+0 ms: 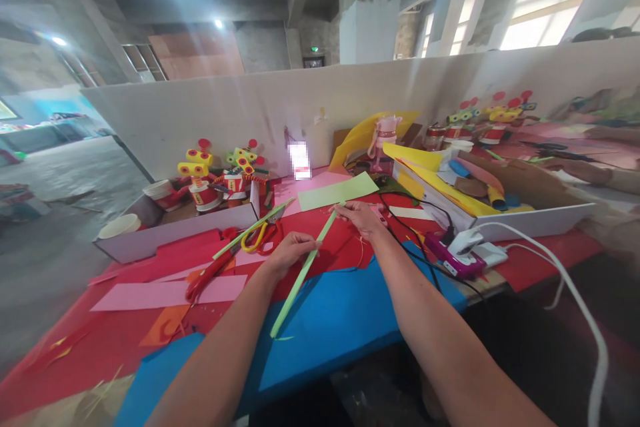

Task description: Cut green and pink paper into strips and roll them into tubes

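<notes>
Head camera looks down on a craft table [125, 340] covered in red, pink and blue foam sheets. Both hands hold one long light-green paper strip [300, 277] that runs diagonally over the red and blue sheets. The left hand [287, 250] pinches it near its middle, fingers curled closed around the strip. The right hand [361, 219] grips the far upper end, fingertips narrowed onto it, just beside a pale green paper sheet [337, 191] lying flat on the pink area. The strip's near end hangs free above the blue sheet [340, 327].

Left of the hands lie red-handled scissors [210, 273] and yellow-handled scissors [257, 235], close together on pink paper, with a second green strip [253, 228] crossing above them. A purple-and-white glue gun [463, 253] rests to the right near the table edge, its white cable [565, 287] trailing off toward the floor. A white cardboard tray [165, 233] at back left holds paper-cup figures [220, 180] in red and yellow. An open box [500, 213] at right holds coloured paper scraps. Another person's arm [595, 173] rests at far right.
</notes>
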{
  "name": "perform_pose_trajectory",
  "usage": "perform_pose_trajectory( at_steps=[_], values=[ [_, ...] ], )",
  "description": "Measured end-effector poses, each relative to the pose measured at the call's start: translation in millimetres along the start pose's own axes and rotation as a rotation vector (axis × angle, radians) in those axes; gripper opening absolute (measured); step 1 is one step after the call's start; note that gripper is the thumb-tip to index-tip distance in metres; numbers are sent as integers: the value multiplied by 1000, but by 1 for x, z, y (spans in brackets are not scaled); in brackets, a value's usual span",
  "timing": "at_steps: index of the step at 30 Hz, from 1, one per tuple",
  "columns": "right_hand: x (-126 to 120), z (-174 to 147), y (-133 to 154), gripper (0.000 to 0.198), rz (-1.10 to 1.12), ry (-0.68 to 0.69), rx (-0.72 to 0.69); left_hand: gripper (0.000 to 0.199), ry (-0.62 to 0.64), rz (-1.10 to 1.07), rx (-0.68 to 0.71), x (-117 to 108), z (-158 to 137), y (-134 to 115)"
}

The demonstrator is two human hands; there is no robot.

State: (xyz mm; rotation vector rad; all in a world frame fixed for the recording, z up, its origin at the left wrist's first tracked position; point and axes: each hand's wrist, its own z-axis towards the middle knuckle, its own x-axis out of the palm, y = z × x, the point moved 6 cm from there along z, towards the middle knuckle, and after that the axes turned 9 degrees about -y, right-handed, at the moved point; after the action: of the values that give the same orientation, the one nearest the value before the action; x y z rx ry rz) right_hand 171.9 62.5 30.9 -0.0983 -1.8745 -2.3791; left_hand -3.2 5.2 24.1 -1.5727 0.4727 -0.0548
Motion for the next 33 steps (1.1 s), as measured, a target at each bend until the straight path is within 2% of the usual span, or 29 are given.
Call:
perform_pose_trajectory(
  at_steps=[5, 13, 17, 33],
  values=[
    [-6, 2, -1, 39, -3, -20, -18, 35, 10, 33, 2, -1, -1, -2],
    [-14, 4, 0, 43, -203, -205, -54, 34, 3, 5, -17, -1, -2, -1],
    [-14, 4, -1, 45, -290, -215, -58, 35, 1, -22, -39, -1, 0, 2],
    [-10, 7, -8, 47, -279, -246, -54, 33, 9, -6, -50, -2, -1, -1]
  ],
)
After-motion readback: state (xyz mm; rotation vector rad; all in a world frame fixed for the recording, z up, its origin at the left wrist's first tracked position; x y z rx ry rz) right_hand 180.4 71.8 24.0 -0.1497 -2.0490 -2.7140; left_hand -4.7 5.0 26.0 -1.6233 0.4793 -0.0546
